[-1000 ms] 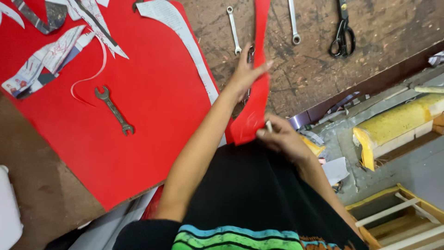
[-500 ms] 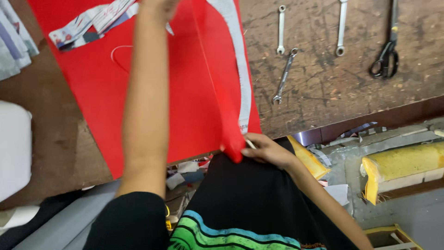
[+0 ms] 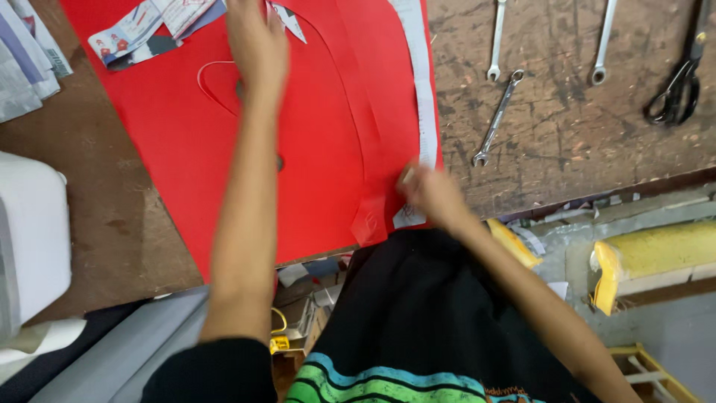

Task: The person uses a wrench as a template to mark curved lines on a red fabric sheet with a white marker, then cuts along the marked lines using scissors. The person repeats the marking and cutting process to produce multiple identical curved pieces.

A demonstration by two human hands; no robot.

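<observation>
A large red sheet (image 3: 298, 149) lies flat across the worn wooden workbench (image 3: 567, 149), its near edge hanging just over the bench lip in front of the person in the black shirt; a second ago a loose red strip stood up from the bench between the two hands, and it now lies laid down along the sheet's right side, its curved cut line showing beside a long grey paper pattern strip (image 3: 421, 89), so the cut piece looks to have been set back onto the sheet and smoothed. The left hand (image 3: 257, 45) has travelled up the sheet and now rests palm down, fingers spread, on the far part of the red material, the arm stretched straight out across it. The right hand (image 3: 432, 195) has stayed at the near right corner, where sheet and grey strip end; it is blurred, and it seems to be pinching or pressing the corner, though the grip cannot be told for sure. Cut scraps of printed paper (image 3: 149, 26) lie at the sheet's far left edge. Three spanners (image 3: 496, 116) and black scissors (image 3: 679, 82) lie on the bare bench to the right, well apart from both hands
</observation>
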